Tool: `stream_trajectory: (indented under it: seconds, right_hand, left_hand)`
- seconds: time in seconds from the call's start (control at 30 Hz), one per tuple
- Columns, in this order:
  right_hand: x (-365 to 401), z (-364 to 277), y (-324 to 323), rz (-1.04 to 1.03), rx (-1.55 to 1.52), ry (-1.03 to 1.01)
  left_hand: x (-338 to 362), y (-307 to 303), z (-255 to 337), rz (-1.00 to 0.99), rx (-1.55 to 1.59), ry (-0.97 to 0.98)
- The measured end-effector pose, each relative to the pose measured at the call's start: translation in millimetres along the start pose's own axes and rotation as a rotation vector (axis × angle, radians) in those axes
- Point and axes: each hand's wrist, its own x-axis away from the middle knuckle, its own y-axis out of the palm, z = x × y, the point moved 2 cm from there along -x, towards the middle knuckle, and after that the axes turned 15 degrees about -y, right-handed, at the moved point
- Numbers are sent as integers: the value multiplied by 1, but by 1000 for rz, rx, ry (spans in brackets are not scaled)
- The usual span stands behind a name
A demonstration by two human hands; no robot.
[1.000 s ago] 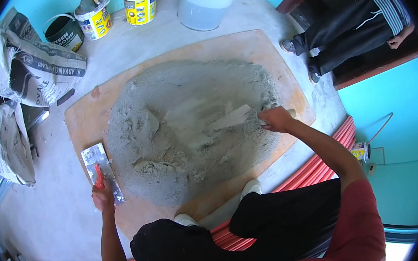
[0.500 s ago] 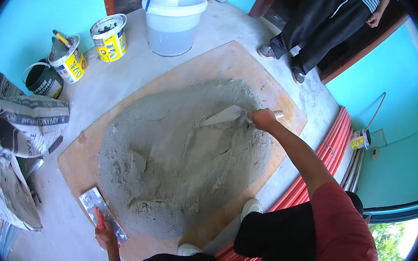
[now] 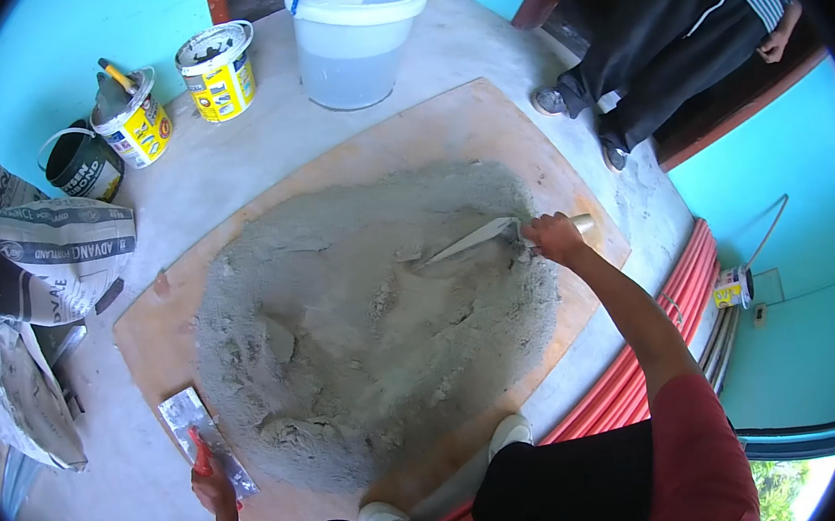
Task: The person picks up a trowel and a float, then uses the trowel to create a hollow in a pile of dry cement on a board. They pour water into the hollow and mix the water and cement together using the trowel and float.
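Note:
A broad heap of grey cement mix [image 3: 373, 315] covers most of a wooden board [image 3: 425, 124] on the floor. My right hand [image 3: 556, 238] is closed round the handle of a pointed trowel [image 3: 476, 239], whose blade lies tilted over the heap's upper right side. At the board's lower left edge, my left hand [image 3: 215, 489] grips the red handle of a flat rectangular plastering trowel [image 3: 187, 411]. Its metal plate lies beside the heap, at the board's edge.
A bucket of water [image 3: 349, 66], yellow-labelled pails [image 3: 220, 87] and a dark tub [image 3: 84, 172] stand along the far side. Cement bags [image 3: 55, 250] slump at left. Red pipes [image 3: 638, 360] lie at right. Another person [image 3: 660, 66] stands by the doorway.
My right hand has shifted slightly right with the pointed trowel, and its blade has turned more edge-on. The left hand keeps its grip on the plastering trowel. The view has moved slightly.

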Motion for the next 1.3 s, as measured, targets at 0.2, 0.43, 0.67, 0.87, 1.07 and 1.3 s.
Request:
stream_trajectory:
  seconds: [0.2, 0.43, 0.67, 0.87, 1.07, 1.3]
  right_hand:
    - [-81, -26, -25, 411, 27, -237]
    - [-160, -73, -66, 484, -48, -335]
    - [-162, -97, -109, 479, -98, -384]
    - [-94, -90, -93, 339, -99, -221]
    - [-63, -96, -56, 183, -156, -59]
    - [-98, -121, -50, 282, -101, -142]
  left_hand:
    - [-4, 6, -7, 47, -28, -5]
    - [-4, 9, -12, 99, -40, -8]
    - [-4, 4, -6, 51, -66, -85]
    - [-3, -2, -3, 29, -80, -150]
    - [1, -7, 1, -7, -91, -192]
    - [0, -5, 1, 8, -129, -221]
